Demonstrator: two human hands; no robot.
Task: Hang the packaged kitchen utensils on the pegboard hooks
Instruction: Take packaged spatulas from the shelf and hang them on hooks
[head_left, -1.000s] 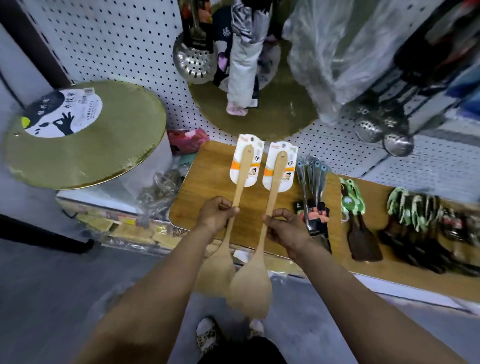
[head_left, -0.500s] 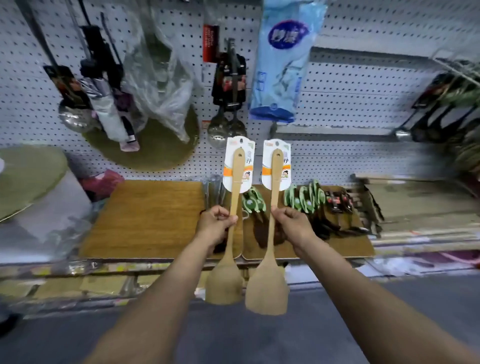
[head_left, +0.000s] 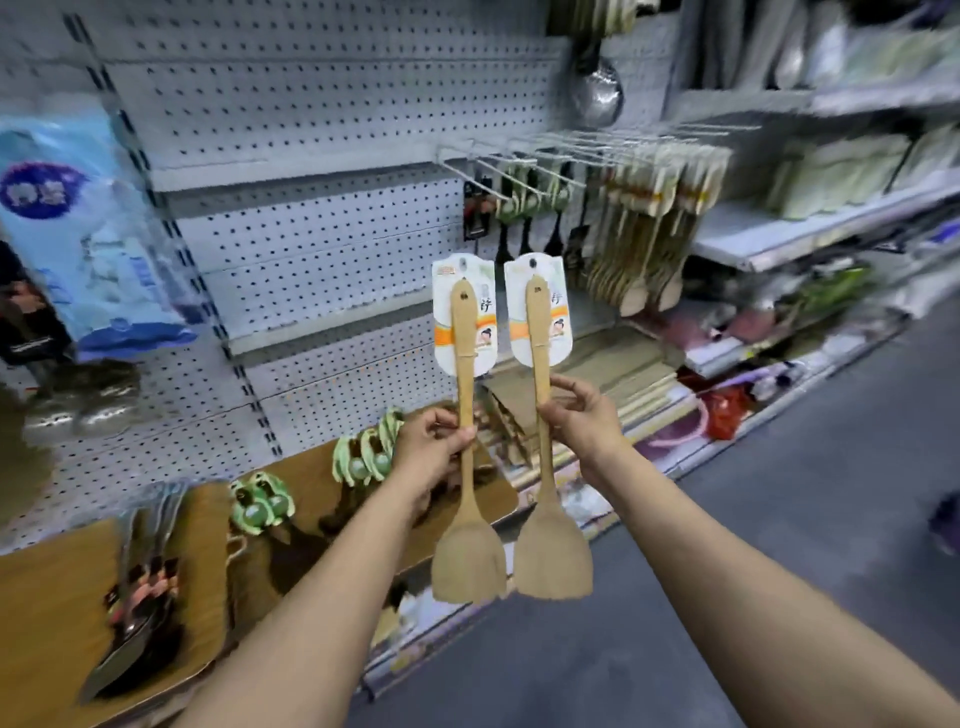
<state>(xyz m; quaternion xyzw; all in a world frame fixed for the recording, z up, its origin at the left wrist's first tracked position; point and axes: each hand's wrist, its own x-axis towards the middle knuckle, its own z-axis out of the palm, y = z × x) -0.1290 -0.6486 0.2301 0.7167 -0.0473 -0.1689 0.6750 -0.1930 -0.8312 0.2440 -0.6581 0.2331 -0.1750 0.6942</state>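
Observation:
I hold two wooden spatulas upright, blades down, each with a white and orange card at its handle top. My left hand grips the left spatula at mid-handle. My right hand grips the right spatula the same way. Both stand in front of the white pegboard. Up and to the right, long wire hooks jut out from the board. Several matching wooden spatulas and dark utensils hang there.
A wooden board shelf at lower left carries green-handled utensils and metal tools. A blue packet hangs at left and a metal ladle at top. Stocked shelves fill the right; grey floor lies below.
The view has swung right and upward along the pegboard, bringing the hooks with hanging spatulas into sight. Both hands have kept their grip on the two spatulas and raised them slightly.

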